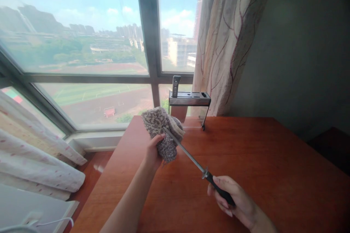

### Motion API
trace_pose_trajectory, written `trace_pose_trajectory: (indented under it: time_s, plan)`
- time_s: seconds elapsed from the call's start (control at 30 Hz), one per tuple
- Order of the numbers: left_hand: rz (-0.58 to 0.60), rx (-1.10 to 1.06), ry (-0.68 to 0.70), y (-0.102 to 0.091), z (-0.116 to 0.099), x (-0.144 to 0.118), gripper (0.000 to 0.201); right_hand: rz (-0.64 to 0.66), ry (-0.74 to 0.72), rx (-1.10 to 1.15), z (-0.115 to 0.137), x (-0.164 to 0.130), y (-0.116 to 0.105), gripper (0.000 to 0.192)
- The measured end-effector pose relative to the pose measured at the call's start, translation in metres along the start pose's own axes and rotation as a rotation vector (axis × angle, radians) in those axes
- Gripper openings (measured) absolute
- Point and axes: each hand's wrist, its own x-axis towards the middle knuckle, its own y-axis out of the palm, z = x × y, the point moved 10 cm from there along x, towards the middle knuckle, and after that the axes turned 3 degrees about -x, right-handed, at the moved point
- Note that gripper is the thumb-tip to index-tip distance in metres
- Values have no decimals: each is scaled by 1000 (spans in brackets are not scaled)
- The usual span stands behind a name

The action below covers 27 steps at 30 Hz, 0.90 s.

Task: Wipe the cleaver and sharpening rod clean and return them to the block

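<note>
Head view. The left hand (153, 151) is closed around a grey speckled cloth (162, 131), fingers wrapped into its lower part, holding it bunched above the far left portion of the wooden table (259, 160). The right hand (232, 198) is closed around the black handle of a sharpening rod (188, 156), gripping it low over the near side of the table. The rod runs up and to the left from that handle; its metal tip lies against the cloth, just beside the left thumb. Rod and cloth are touching; both are held clear of the table surface.

At the far edge of the table stands a metal knife rack (189, 99), with one dark knife handle (175, 85) upright in its left slot. Behind it are the window (82, 43) and a patterned curtain (226, 43).
</note>
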Motion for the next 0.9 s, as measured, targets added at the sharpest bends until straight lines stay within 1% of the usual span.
trace_pose_trajectory:
  time_s: [0.07,0.13,0.2,0.23,0.3,0.4,0.47,0.53,0.6,0.67,0.73,0.77,0.8,0.9]
  plan:
    - [-20,117,162,-3,-18,1,29,-64,-13,-50,3,1,-8,47]
    - [-61,282,346,-7,-37,0,36,-153,-46,-124,11,1,-18,44]
    - [-94,452,458,-9,-50,-1,38,-231,-85,-201,24,-2,-26,42]
    - [-91,525,474,-9,-52,0,36,-267,-106,-236,31,-5,-31,42]
    - [-60,635,462,-8,-51,3,33,-351,-170,-294,51,-15,-41,40]
    - [-21,764,452,-6,-49,6,30,-480,-329,-346,87,-41,-60,39]
    - [6,849,467,-2,-48,5,30,-507,-447,-325,112,-57,-68,32]
    - [89,915,453,9,-41,3,32,-571,-603,-236,139,-74,-78,24]
    - [242,949,407,28,-26,-3,38,-646,-732,-151,162,-84,-85,22]
    - [439,954,330,51,-6,-15,47,-701,-809,-101,182,-85,-86,21]
    - [616,940,240,71,15,-30,56,-692,-818,-113,199,-74,-77,20]
    - [664,922,194,76,23,-36,60,-670,-827,-132,208,-67,-70,21]
    - [689,898,141,79,31,-40,61,-641,-845,-149,217,-60,-63,22]
    - [682,789,-34,74,49,-44,61,-575,-849,-123,234,-39,-49,26]
